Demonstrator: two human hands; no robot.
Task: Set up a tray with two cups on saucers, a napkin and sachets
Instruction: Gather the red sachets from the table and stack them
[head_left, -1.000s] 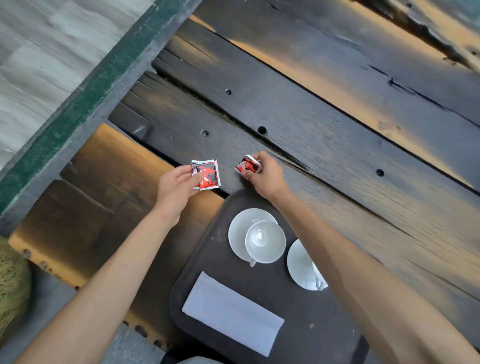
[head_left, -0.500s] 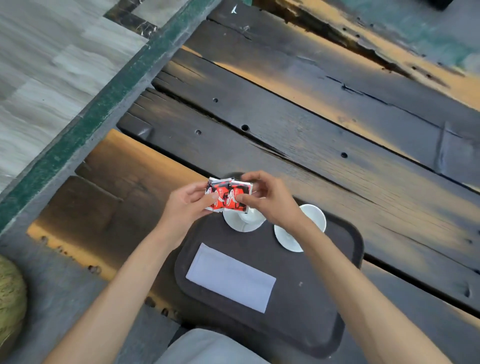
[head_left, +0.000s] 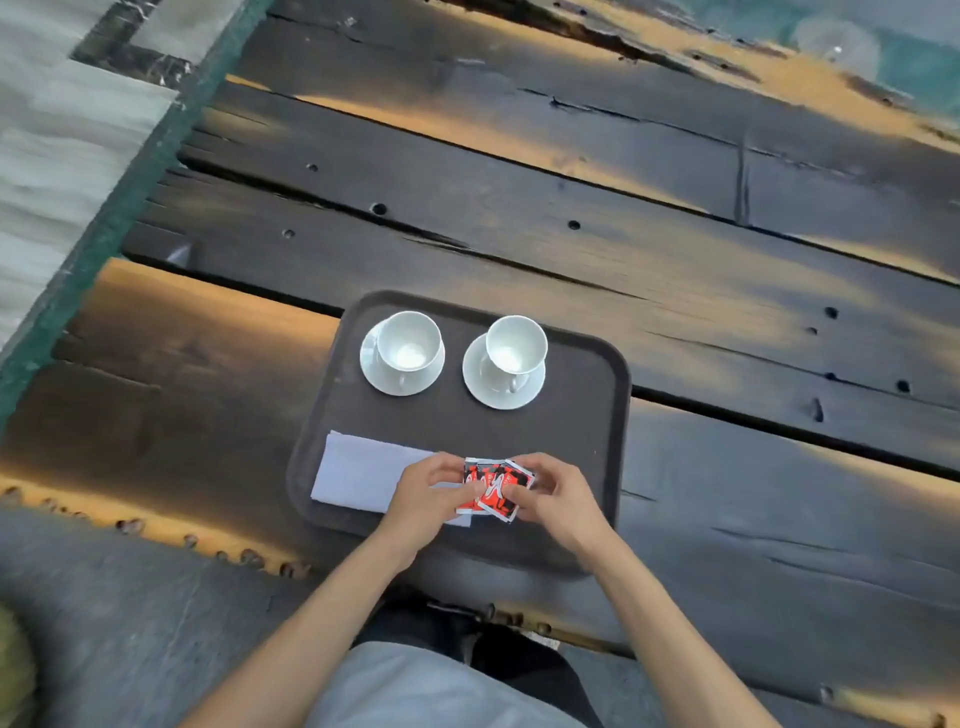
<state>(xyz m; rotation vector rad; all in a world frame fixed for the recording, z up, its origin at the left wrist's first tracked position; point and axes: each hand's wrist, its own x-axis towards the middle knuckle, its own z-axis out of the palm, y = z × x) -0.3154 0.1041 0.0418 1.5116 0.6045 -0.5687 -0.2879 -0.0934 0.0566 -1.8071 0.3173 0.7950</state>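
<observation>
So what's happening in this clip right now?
A person is setting up a dark tray on a wooden table. Two white cups sit on saucers at its far side. Both hands, left hand and right hand, hold red sachets over the near end, by the napkin.

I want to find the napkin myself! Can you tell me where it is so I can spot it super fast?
Find the dark brown tray on the wooden plank table. Two white cups on saucers sit along its far side; the napkin lies flat in the near left corner, partly under the left hand. It is the only pale, plain rectangle there, unlike the red sachets held beside it.
</observation>
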